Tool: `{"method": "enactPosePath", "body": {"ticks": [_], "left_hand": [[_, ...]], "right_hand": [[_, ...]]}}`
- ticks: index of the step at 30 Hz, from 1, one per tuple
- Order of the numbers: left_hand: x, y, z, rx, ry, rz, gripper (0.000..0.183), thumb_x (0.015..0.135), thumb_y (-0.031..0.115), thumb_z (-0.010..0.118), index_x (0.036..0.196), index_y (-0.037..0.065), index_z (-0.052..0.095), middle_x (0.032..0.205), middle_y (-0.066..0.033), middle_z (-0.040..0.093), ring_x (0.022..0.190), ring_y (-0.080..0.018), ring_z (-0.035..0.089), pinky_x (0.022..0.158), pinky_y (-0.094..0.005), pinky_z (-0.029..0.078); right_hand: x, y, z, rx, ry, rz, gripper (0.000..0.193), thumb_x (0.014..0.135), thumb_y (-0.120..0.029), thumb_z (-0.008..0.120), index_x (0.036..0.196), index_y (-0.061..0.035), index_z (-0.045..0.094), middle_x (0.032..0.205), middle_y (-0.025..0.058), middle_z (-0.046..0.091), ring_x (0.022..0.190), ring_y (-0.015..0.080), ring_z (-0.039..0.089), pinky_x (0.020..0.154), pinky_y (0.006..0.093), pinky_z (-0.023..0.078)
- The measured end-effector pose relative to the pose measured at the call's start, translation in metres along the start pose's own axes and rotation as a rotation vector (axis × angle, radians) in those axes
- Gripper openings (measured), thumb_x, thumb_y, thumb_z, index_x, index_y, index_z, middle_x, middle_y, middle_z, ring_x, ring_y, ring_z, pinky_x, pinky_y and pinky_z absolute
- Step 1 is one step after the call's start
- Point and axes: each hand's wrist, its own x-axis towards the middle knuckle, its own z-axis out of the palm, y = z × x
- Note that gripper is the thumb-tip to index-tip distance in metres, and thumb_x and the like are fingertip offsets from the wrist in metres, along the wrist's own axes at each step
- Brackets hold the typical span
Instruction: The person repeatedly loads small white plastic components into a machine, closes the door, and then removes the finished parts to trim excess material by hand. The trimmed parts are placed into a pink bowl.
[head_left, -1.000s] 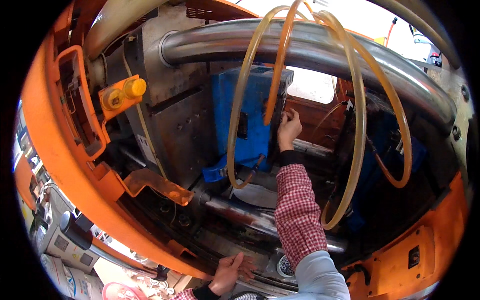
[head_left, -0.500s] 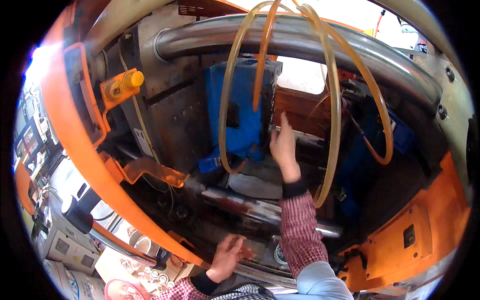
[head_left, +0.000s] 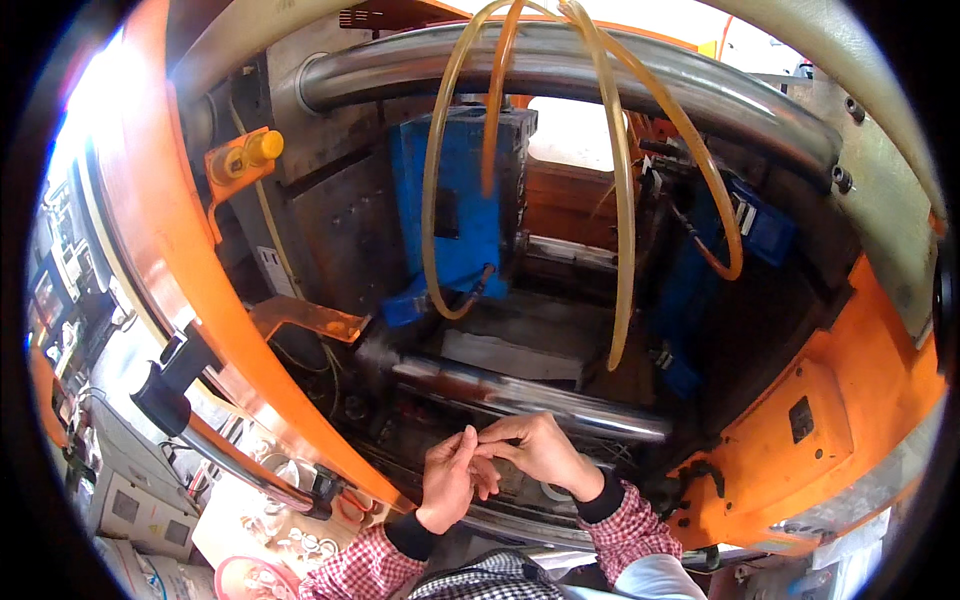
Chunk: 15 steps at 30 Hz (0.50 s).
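Observation:
My left hand (head_left: 452,478) and my right hand (head_left: 540,452) meet low in front of the machine's lower steel bar (head_left: 530,402). The right thumb and forefinger are pinched together close to the left thumb tip. The left hand's fingers are curled, its thumb pointing up. Anything between the fingers is too small or too hidden to make out. Beyond them stands the open mould space, with a blue mould half (head_left: 455,205) on the left and another blue block (head_left: 690,270) on the right. Looped yellowish hoses (head_left: 622,230) hang in front.
An orange door frame (head_left: 235,330) curves along the left, with a metal handle (head_left: 235,475). An orange panel (head_left: 800,430) borders the right. A thick steel bar (head_left: 560,75) crosses above. At lower left, a table holds white ring-shaped parts (head_left: 310,543) and a pink bowl (head_left: 250,578).
My right hand has come back from between the mould halves, down to my left hand. The left hand has risen slightly and curled. The whole view has shifted a little.

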Motion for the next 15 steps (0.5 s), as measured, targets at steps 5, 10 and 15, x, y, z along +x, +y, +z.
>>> {"method": "enactPosePath", "body": {"ticks": [5, 10, 15], "left_hand": [[-0.001, 0.008, 0.005, -0.018, 0.033, 0.031, 0.055, 0.098, 0.047, 0.036, 0.105, -0.003, 0.058, 0.074, -0.0124, 0.065, 0.056, -0.0184, 0.062, 0.047, -0.0241, 0.048], [-0.016, -0.004, 0.0, 0.182, -0.003, -0.101, 0.06, 0.1, 0.047, 0.03, 0.104, -0.004, 0.06, 0.074, -0.013, 0.065, 0.058, -0.0183, 0.063, 0.052, -0.026, 0.049], [-0.023, -0.028, -0.014, 0.232, -0.071, -0.173, 0.053, 0.102, 0.037, 0.029, 0.102, -0.006, 0.06, 0.073, -0.0122, 0.065, 0.061, -0.0179, 0.062, 0.056, -0.0277, 0.05]], "right_hand": [[0.024, 0.027, -0.01, -0.191, 0.257, -0.176, 0.01, 0.08, -0.005, 0.066, 0.088, 0.0001, 0.069, 0.088, 0.0149, 0.068, 0.078, 0.0291, 0.066, 0.07, 0.0336, 0.052], [0.162, 0.097, -0.065, -0.229, 1.041, -0.213, 0.01, 0.084, -0.004, 0.061, 0.089, 0.0015, 0.067, 0.091, 0.0165, 0.066, 0.088, 0.029, 0.064, 0.078, 0.0355, 0.049], [0.276, 0.138, -0.139, -0.309, 1.351, -0.149, 0.015, 0.083, -0.012, 0.065, 0.089, 0.0015, 0.069, 0.088, 0.0153, 0.067, 0.084, 0.029, 0.064, 0.077, 0.0356, 0.048]]}}
